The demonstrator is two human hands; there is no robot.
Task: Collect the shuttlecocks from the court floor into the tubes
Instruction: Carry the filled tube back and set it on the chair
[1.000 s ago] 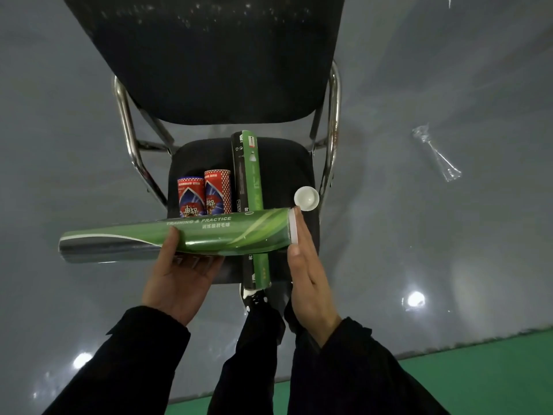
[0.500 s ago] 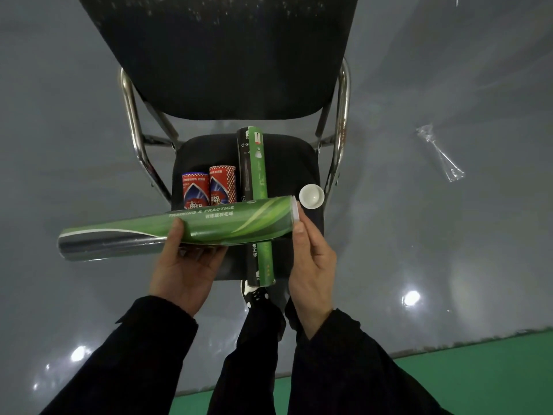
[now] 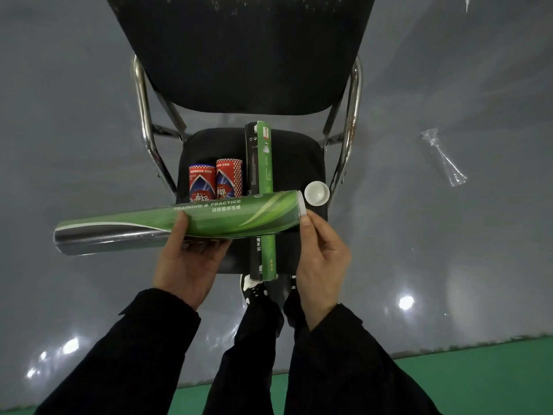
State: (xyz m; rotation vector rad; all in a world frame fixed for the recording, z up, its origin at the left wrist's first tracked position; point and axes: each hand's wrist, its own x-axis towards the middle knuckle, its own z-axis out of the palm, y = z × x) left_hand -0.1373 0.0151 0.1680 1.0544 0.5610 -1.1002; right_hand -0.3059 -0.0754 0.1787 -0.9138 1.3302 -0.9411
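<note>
Left hand: your left hand [image 3: 191, 259] cradles the green tube [image 3: 179, 223] from below, thumb curled over its top near the middle — the tube lies level across your body, above the front edge of the chair seat [image 3: 299, 163].
Right hand: your right hand [image 3: 323, 256] is at the tube's right end, thumb tip on the white cap [image 3: 302, 205]; the other fingers are curled loosely behind. Whether they grip the cap rim, you cannot tell from here.
Step in hand: looks like working that end cap — seating or freeing it, unclear which. Keep the left grip firm and central so the tube does not swing, and push or pry square to the rim, not at a slant.
On the seat: a boxed green tube [image 3: 264, 163] lies front to back under the held one; two short red tubes [image 3: 215, 181] sit just left of it; a loose white lid [image 3: 316, 193] rests near the seat's right edge.
Floor beyond: a clear plastic wrapper [image 3: 446, 160] lies well to the right of the chair. No shuttlecocks on the floor can be made out with certainty.
</note>
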